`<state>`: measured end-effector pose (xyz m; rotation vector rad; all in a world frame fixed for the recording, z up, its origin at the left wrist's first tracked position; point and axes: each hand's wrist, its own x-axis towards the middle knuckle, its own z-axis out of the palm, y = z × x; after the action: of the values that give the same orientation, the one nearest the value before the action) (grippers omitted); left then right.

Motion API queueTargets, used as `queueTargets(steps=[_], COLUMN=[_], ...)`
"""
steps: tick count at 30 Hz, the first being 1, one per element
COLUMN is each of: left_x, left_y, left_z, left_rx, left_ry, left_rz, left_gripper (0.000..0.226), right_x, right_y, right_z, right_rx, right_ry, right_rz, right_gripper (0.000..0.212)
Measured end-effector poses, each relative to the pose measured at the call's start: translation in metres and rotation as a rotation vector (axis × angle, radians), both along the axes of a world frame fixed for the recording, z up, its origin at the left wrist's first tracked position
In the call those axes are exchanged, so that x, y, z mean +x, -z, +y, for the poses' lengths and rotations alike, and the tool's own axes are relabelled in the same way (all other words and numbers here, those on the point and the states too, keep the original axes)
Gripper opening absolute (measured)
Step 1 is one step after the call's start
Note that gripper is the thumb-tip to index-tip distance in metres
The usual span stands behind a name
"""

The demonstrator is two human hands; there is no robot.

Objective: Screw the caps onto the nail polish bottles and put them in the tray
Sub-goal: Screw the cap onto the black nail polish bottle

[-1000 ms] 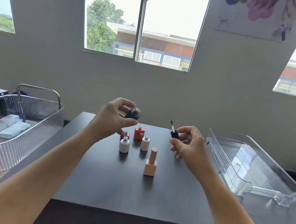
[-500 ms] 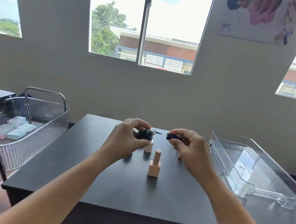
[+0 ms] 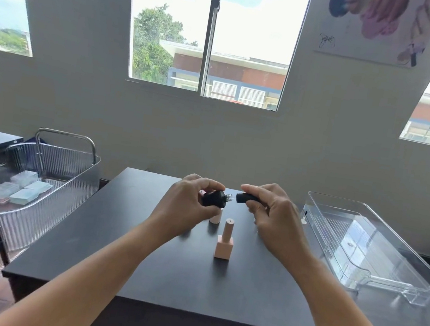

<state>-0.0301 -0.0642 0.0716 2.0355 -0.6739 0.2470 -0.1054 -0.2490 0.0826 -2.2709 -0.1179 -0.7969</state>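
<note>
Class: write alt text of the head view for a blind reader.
The left hand holds a black bottle sideways; the right hand holds its cap just off the neck, above a dark table. A capped pink bottle stands below, a clear tray at right.

The left hand (image 3: pixel 185 211) hides part of its black bottle (image 3: pixel 213 199) and most of a pale bottle (image 3: pixel 215 218) behind; the right hand (image 3: pixel 274 225) covers much of the black cap (image 3: pixel 243 197).
</note>
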Motion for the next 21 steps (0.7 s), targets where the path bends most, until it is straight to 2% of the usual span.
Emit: queueTargets(steps=[3,7,10,14,15,18,21], left_x=[-0.003,-0.007,-0.009,-0.011,-0.012,-0.013,-0.013], left_y=[0.0,0.0,-0.001,-0.002,-0.002,-0.002,-0.002], left_z=[-0.001,-0.003,-0.003,-0.004,-0.005,-0.007,-0.007], left_rx=[0.006,-0.042,-0.066,-0.095,-0.1,-0.106,-0.095], left_ry=[0.011,0.002,0.0,0.029,0.042,0.072,0.071], left_rz=[-0.005,0.016,0.017,0.022,0.028,0.016,-0.003], left_gripper=[0.043,0.037,0.033,0.033,0.032,0.033,0.033], right_x=[-0.001,-0.003,-0.003,-0.002,-0.002,-0.002,-0.002], right_y=[-0.001,-0.002,-0.002,0.0,0.002,0.003,0.003], right_z=[0.003,0.0,0.0,-0.004,-0.006,-0.008,-0.009], right_rx=[0.083,0.273,0.308,0.154,0.084,-0.009,-0.046], right_ry=[-0.023,-0.037,-0.045,0.031,0.065,0.12,0.139], right_rz=[0.022,0.021,0.03,0.012,0.011,0.039,0.054], right_gripper=[0.036,0.026,0.022,0.014,0.017,0.047,0.05])
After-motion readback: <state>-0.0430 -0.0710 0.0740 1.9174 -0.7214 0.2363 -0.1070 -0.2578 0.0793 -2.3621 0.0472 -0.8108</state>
